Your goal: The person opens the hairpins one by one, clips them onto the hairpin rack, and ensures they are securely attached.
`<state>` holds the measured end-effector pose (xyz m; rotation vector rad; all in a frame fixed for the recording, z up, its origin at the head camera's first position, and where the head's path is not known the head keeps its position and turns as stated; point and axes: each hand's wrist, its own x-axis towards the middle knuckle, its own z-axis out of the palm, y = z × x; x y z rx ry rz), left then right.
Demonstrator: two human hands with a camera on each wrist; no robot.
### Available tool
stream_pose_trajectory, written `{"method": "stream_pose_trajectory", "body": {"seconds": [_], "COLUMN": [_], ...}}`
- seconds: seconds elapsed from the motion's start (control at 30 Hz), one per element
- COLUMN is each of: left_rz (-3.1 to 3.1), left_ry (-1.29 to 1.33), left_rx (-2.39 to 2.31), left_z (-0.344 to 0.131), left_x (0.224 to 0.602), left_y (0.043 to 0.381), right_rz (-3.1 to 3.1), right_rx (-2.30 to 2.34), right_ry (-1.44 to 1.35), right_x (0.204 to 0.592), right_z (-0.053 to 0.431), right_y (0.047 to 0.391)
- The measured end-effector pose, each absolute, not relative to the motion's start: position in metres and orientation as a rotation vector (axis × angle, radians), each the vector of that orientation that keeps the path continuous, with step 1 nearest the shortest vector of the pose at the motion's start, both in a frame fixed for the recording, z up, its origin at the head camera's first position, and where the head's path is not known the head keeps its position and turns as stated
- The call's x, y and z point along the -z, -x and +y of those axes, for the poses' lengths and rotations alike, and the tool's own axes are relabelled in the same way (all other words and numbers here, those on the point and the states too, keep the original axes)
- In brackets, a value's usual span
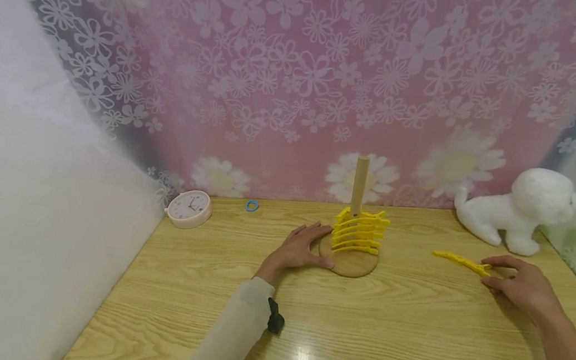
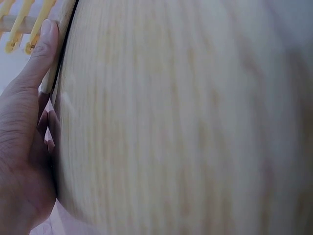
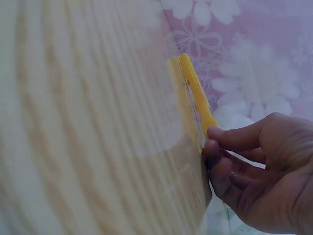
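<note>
A round wooden base (image 1: 354,266) carries an upright wooden post (image 1: 360,185). Several long yellow plastic clips (image 1: 359,235) are stacked one above another around the post's lower part. My left hand (image 1: 303,247) holds the base at its left edge, thumb toward the front and fingers toward the back; the left wrist view shows the thumb (image 2: 41,56) against the base's rim. Off to the right, my right hand (image 1: 524,283) pinches one end of another yellow clip (image 1: 463,261) between thumb and fingers. That clip (image 3: 198,93) lies at the tabletop, its far end pointing left.
A white toy dog (image 1: 522,207) stands at the back right, just behind the right hand. At the back left are a round pink clock (image 1: 189,209) and a small blue ring (image 1: 251,206). A flowered curtain (image 1: 294,91) borders the wooden table (image 1: 382,331) behind.
</note>
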<state>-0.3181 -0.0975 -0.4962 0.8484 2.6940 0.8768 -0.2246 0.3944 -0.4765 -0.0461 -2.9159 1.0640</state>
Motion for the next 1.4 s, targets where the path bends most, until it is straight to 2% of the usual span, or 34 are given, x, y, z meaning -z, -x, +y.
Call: {"method": "stream_pose_trajectory", "body": {"seconds": [0.4,0.6,0.9,1.17,1.4], "left_rz": [2.695,2.710,2.704,2.697,2.713], "left_ry": [-0.869,-0.879,-0.873,-0.875,-0.900], "left_rx": [-0.891,-0.859,-0.873,-0.883,-0.867], "left_z": [-0.098,-0.098,-0.097,-0.099,-0.099], "left_x": [0.497,0.497,0.498,0.496,0.497], "left_y": [0.320,0.320,0.320,0.319,0.319], "right_rz": [-2.789,-2.682,-2.696,-2.662,-2.503], "right_rx": [-1.393,-1.615,-1.431,-1.298,-1.410], "right_ry": [0.004,-0.117,-0.198,-0.172,-0.112], "right_x": [0.479,0.476,0.467,0.441,0.420], "right_z": [0.389,0.387,0.373,0.343,0.318], "right_y": [0.226,0.227,0.223,0.219,0.217]}}
